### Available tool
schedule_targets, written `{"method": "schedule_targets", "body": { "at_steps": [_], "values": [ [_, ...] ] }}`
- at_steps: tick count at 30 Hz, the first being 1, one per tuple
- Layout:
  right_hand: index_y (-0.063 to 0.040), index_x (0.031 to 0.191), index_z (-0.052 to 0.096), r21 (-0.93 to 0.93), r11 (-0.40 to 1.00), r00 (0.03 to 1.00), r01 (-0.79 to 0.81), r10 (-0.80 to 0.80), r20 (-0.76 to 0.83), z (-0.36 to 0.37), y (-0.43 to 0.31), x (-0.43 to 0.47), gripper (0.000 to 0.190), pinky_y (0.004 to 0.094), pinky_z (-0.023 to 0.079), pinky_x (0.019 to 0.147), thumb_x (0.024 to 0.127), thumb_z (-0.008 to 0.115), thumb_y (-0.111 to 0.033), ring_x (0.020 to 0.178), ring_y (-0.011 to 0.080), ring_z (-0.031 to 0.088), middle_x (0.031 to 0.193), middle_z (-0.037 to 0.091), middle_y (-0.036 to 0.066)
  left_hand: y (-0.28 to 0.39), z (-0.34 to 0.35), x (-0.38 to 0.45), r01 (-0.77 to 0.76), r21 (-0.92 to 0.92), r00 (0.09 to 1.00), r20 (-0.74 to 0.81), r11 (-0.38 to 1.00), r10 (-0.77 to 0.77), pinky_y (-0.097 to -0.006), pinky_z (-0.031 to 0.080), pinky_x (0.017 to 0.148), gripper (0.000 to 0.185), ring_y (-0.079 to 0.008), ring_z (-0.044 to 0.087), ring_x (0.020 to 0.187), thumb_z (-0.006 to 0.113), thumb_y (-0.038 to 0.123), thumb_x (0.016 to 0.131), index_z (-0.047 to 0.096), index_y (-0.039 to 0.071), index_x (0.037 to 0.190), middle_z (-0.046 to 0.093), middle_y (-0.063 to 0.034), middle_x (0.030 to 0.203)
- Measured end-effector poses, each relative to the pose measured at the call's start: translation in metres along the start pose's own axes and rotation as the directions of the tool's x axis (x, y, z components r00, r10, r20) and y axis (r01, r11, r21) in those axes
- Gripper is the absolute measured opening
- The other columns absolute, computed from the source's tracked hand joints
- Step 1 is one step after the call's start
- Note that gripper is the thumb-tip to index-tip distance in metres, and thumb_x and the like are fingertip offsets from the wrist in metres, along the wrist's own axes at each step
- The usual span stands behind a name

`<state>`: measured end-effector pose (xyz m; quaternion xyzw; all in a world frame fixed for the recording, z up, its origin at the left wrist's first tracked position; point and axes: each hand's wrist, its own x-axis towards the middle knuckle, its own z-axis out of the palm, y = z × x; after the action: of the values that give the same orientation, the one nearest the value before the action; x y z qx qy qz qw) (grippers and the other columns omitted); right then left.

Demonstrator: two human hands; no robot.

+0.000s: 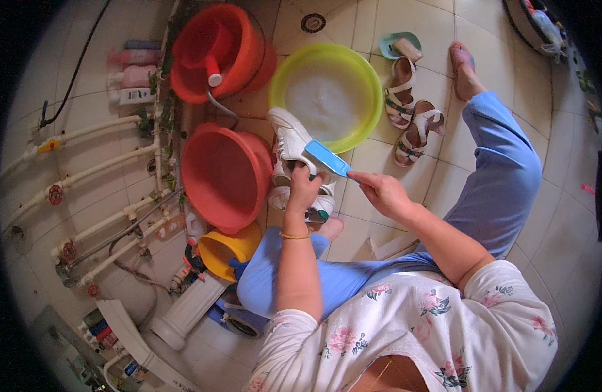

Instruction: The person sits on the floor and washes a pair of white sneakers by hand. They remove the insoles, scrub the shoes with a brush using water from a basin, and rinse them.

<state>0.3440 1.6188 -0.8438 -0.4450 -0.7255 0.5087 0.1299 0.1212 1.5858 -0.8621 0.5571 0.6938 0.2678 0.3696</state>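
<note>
A white lace-up sneaker [294, 132] is held by my left hand [303, 188], whose fingers reach into its opening. My right hand [383, 193] grips the handle of a blue scrubbing brush [326, 158], and the brush head lies against the sneaker's side. Its bristles are hidden. Just beyond the sneaker's toe stands a lime-green basin [276, 78] holding cloudy, sudsy water [325, 95]. Below my left hand, more white shoes [280, 197] with a green heel patch are partly covered by my wrist.
A red basin [222, 179], an orange bucket [249, 63] with a red dipper [211, 66], and a yellow bucket [222, 252] line the left. White sandals [403, 95] and a soap dish [388, 45] sit right of the lime-green basin. Pipes [100, 169] run along the left wall.
</note>
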Motion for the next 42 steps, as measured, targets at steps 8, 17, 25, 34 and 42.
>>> {"method": "schedule_targets", "body": {
  "at_steps": [8,17,25,34,42],
  "values": [
    [-0.034,0.118,0.054,-0.497,0.856,0.984,0.146,-0.176,-0.014,-0.006,0.002,0.106,0.036,0.0408,0.049,0.051,0.085,0.051,-0.022,0.062,0.029,0.059,0.075,0.058,0.012,0.024,0.001,-0.007,-0.123,0.145,0.975,0.202,0.982,0.093,-0.0402,0.041,0.084,0.027,-0.0386,0.05,0.096,0.062,0.008,0.069,0.059,-0.003,0.094,0.053,-0.0224,0.102],
    [-0.009,0.129,0.041,0.762,0.528,0.926,-0.376,0.174,0.336,-0.002,0.019,0.143,0.072,0.0238,0.03,0.044,0.075,0.062,-0.052,0.056,0.0076,0.04,0.076,0.05,0.001,0.058,-0.006,-0.038,-0.068,0.448,0.94,0.327,0.892,-0.093,-0.0465,0.043,0.068,0.02,-0.0407,0.053,0.077,0.066,0.016,0.071,0.057,-0.003,0.075,0.055,-0.0231,0.082],
    [-0.007,0.121,0.045,0.81,0.51,0.957,-0.289,0.185,0.225,0.007,0.002,0.126,0.065,0.0238,0.031,0.045,0.075,0.064,-0.048,0.059,0.0081,0.042,0.083,0.054,0.002,0.065,-0.019,-0.039,-0.044,0.446,0.963,0.259,0.894,-0.082,-0.0389,0.045,0.076,0.023,-0.0326,0.056,0.088,0.062,0.013,0.076,0.055,-0.002,0.091,0.057,-0.0212,0.094],
    [-0.013,0.123,0.043,0.892,0.379,0.934,-0.249,0.336,0.118,0.021,-0.007,0.114,0.053,0.0211,0.029,0.04,0.082,0.058,-0.043,0.05,0.0047,0.04,0.076,0.051,-0.003,0.069,0.008,-0.015,-0.019,-0.953,0.889,0.122,-0.301,-0.442,-0.0379,0.039,0.096,0.044,-0.0245,0.05,0.108,0.058,0.02,0.083,0.046,0.002,0.121,0.054,-0.0092,0.117],
    [-0.01,0.122,0.043,0.863,0.41,0.94,-0.296,0.288,0.185,0.027,0.0,0.114,0.056,0.0228,0.032,0.039,0.081,0.06,-0.044,0.055,0.007,0.045,0.081,0.054,0.0,0.034,0.035,-0.004,-0.022,-0.979,0.896,0.07,-0.201,-0.439,-0.0369,0.04,0.094,0.057,-0.0242,0.051,0.107,0.069,0.023,0.075,0.045,0.004,0.123,0.053,-0.0078,0.118]
  ]
}}
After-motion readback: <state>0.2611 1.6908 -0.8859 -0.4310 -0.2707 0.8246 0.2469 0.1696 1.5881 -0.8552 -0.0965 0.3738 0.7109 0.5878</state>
